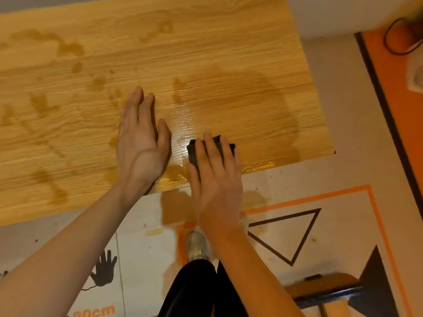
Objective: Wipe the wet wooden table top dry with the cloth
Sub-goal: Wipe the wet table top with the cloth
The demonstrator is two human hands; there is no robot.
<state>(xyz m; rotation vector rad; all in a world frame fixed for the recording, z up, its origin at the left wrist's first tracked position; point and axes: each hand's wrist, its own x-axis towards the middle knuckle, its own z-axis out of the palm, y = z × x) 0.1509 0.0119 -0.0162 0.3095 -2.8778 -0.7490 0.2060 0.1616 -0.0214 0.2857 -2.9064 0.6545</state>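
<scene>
Right hand pressing cloth flat at counter's near edge | left hand lying flat, empty | wet patches spreading 10 to 1 o'clock, right hand nearer

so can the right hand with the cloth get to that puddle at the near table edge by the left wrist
Probably yes. The right hand presses the dark cloth flat right beside the puddle, with bare wet table top between them. The left hand lies just left of it.

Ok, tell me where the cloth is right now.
In the head view, the dark cloth lies under the right hand, near the table top's front edge, just right of the flat left hand.
</scene>
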